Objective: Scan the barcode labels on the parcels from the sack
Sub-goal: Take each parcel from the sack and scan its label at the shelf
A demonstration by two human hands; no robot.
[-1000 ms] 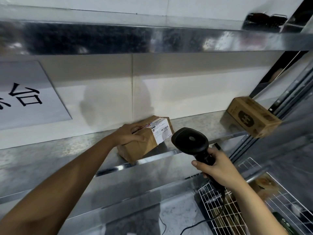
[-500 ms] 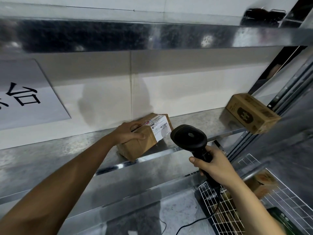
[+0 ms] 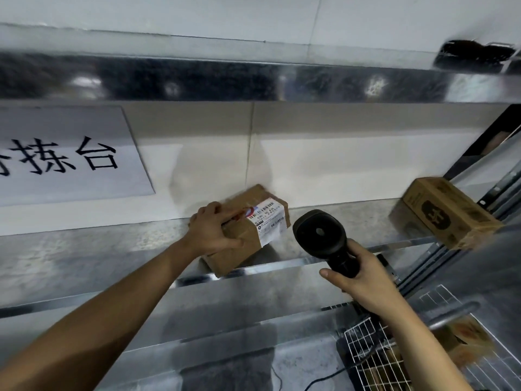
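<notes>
**Parcel barely shifted on the shelf, scanner held close to its label**

Compared with a second ago: much the same arrangement, with only small shifts. Left hand clamped as before over the top left of the small brown parcel, fingers curled across the upper face, thumb pressed along the near side. Parcel resting on the middle metal shelf, skewed, one corner out toward the front lip, back edge near the wall. White barcode label wrapped over the top right corner, facing up and toward the right, clear of the fingers. Slight blur on the far end of the box, hinting at a small nudge or turn under way.

Right hand wrapped round the grip of the black scanner, fingers closed on the handle, thumb out to the left side. Scanner head just beside the label, a touch higher and nearer than half a second ago, back of the head toward the camera. No visible beam or confirmation light, so impossible to tell whether the read has gone through.

Judged meaning for the task: label presented, scanner aligned, scan either in hand or imminent.

Second carton at the right end of the same shelf, well apart. Wire basket lower right, cartons inside. Printed sign on the wall, left.
</notes>
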